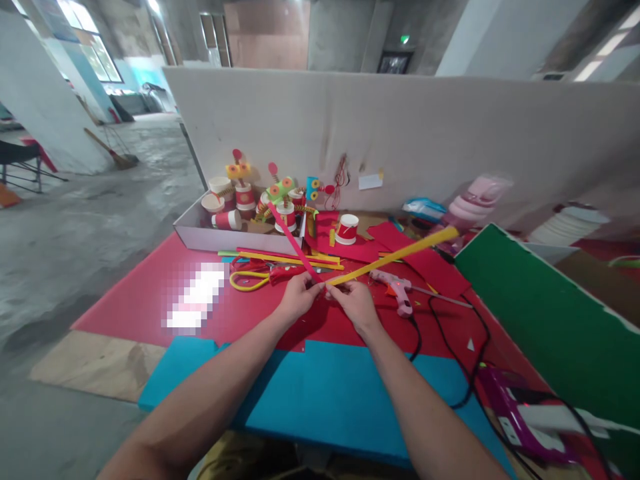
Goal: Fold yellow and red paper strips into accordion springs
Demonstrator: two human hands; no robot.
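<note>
My left hand (pixel 299 298) pinches the near end of a red paper strip (pixel 291 241) that rises up and to the left. My right hand (pixel 354 301) pinches the near end of a yellow paper strip (pixel 400 255) that slants up to the right. The two strip ends meet between my fingertips, just above the red sheet (pixel 150 300) on the table. Yellow-handled scissors (pixel 253 279) lie just left of my left hand. A pink glue gun (pixel 399 292) lies just right of my right hand, its black cord trailing toward me.
A white box (pixel 200 235) of paper-cup craft figures stands at the back, with more yellow and red strips (pixel 280 259) in front of it. A blue sheet (pixel 325 393) lies nearest me, a green board (pixel 545 313) at right, and a pink bottle (pixel 473 203) near the grey partition.
</note>
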